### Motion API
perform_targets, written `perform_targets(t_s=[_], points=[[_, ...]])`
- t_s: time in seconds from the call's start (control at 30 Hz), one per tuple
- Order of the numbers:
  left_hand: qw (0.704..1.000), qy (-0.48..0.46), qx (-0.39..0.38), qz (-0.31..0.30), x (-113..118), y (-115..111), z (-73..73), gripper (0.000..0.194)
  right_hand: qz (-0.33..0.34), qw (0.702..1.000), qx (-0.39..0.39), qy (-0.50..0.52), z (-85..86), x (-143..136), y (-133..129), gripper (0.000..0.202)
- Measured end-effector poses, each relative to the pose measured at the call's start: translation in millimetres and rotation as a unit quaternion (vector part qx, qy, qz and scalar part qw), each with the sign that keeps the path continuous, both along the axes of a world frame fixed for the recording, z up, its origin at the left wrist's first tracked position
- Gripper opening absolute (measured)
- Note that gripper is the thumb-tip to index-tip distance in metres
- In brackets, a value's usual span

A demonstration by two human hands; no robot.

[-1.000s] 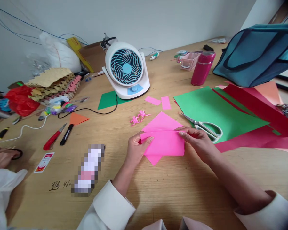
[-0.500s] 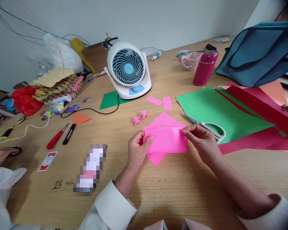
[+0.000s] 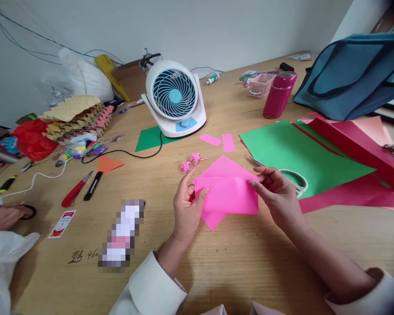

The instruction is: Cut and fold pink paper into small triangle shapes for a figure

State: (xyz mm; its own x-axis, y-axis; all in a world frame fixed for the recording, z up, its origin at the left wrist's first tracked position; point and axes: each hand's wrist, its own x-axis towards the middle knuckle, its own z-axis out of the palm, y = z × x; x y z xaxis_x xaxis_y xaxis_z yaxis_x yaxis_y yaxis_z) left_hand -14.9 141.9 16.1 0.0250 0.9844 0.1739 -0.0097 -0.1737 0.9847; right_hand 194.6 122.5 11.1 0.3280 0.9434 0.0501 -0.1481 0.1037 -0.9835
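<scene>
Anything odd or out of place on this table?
Two things, both at left: the red knife lies with its blade exposed, a possible cut risk, and dark handwriting appears directly on the wooden tabletop. No spill visible.

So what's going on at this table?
Someone holds a pink paper rectangle by opposite ends, one in the left hand and one in the right hand. More pink paper shows beneath it, corners sticking out. White-handled scissors lie partly on a green sheet. At the far left, another person's hand holds what looks like black-handled scissors.
</scene>
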Motion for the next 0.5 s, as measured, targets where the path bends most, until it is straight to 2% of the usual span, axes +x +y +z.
perform_targets(t_s=[0.07,0.13,0.5], points=[[1.000,0.010,-0.008,-0.006,0.3,-0.5,1.6,0.068,0.000,1.000,0.003,-0.012,0.3,0.2,-0.1,0.034],[1.000,0.021,-0.008,-0.005,0.4,-0.7,2.6,0.070,-0.001,1.000,0.003,-0.022,0.1,0.6,0.0,0.034],[0.999,0.043,-0.015,-0.008,-0.1,0.2,-1.0,0.051,-0.003,0.999,-0.017,0.032,-0.9,-0.8,0.3,0.026]])
